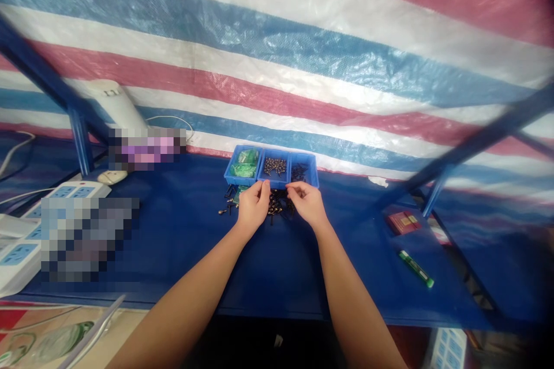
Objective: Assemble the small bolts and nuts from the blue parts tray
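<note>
A blue tray with three compartments [274,183] sits on the blue tabletop against the striped sheet. Small green packets [243,169] fill its left compartment. Brassy, screw-like pieces [275,165] lie in the middle one, and thin dark screws [298,172] in the right. Just in front of the tray, a loose pile of dark screws [277,206] is partly hidden by my hands. My left hand [254,206] is closed, thumb against fingers, at the tray's front edge. My right hand [306,202] pinches near the right compartment's front. Whatever either hand holds is too small to make out.
At left are a white power strip [89,189], a white cylinder [123,106] and blurred-out objects. To the right lie a red box [403,222] and a green tube-like pack [416,268]. Blue metal frame bars [467,147] slant down on both sides.
</note>
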Available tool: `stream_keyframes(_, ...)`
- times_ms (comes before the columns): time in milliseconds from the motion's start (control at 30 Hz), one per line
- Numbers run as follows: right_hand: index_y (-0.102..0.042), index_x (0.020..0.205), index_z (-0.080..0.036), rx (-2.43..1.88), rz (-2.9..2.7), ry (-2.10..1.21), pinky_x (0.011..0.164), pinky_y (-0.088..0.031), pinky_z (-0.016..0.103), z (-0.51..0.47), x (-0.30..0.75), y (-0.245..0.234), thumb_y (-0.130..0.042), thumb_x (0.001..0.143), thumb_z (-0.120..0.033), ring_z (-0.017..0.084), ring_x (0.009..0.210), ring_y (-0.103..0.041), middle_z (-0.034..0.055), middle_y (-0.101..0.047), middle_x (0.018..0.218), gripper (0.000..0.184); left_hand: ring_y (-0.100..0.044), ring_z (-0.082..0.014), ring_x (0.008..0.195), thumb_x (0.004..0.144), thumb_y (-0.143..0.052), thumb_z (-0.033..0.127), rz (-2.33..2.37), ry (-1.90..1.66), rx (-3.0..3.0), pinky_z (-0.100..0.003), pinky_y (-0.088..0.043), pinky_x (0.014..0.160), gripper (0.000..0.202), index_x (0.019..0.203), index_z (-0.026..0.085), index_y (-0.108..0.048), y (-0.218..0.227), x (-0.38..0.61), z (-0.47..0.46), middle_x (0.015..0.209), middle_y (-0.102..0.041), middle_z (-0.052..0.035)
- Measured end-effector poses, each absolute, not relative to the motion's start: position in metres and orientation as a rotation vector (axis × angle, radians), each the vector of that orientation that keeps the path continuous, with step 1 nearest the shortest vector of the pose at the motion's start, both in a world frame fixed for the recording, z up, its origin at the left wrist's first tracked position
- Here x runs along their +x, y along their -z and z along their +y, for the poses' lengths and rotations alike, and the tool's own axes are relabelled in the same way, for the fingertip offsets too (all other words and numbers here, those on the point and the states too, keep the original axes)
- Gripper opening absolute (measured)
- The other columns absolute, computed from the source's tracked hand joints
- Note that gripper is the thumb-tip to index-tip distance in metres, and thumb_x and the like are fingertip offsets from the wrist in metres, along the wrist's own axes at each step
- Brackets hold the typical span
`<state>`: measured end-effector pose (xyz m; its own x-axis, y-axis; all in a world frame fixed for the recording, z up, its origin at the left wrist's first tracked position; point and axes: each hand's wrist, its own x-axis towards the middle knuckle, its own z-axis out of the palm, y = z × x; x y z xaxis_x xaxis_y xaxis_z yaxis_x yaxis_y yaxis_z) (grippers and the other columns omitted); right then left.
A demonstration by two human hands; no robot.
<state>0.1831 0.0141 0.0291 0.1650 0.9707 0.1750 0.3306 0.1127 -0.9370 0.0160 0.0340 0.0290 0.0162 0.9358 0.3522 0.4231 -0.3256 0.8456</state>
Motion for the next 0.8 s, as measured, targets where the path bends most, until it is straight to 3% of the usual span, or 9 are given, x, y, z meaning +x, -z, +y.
stream_keyframes(233,-0.070,0.076,-0.023,-1.654,-1.979,-0.688,0.057,-0.041,0.024,0.001,0.181,-0.036,-0.064,0.076,-0.024,0.014,0.063,-0.059,-0.0003,-0.068,0.068,0.006,-0.051,-0.0107,0.052,0.094,-0.041,0.044,1.357,-1.258,1.791,-0.022,-0.039,0.055,0.042,0.065,0.018,-0.055,-0.029,0.016,0.034,0.055,-0.056,0.0015)
stream_keyframes(500,-0.070,0.089,-0.024,-1.738,-2.005,-0.630,0.057,-0.038,0.024,0.003,0.181,-0.037,-0.065,0.078,-0.025,0.015,0.065,-0.060,0.0002,-0.068,0.072,0.012,-0.051,-0.0107,0.051,0.093,-0.042,0.043,1.346,-1.246,1.787,-0.021,-0.038,0.054,0.040,0.065,0.018,-0.056,-0.029,0.017,0.033,0.055,-0.057,0.0012)
stream_keyframes(800,-0.068,0.077,-0.024,-1.688,-1.969,-0.547,0.053,-0.035,0.026,0.004,0.180,-0.033,-0.063,0.076,-0.019,0.016,0.058,-0.057,0.0009,-0.067,0.068,0.007,-0.051,-0.0111,0.050,0.093,-0.041,0.047,1.326,-1.242,1.793,-0.022,-0.038,0.052,0.044,0.065,0.018,-0.056,-0.029,0.017,0.033,0.054,-0.056,0.0012)
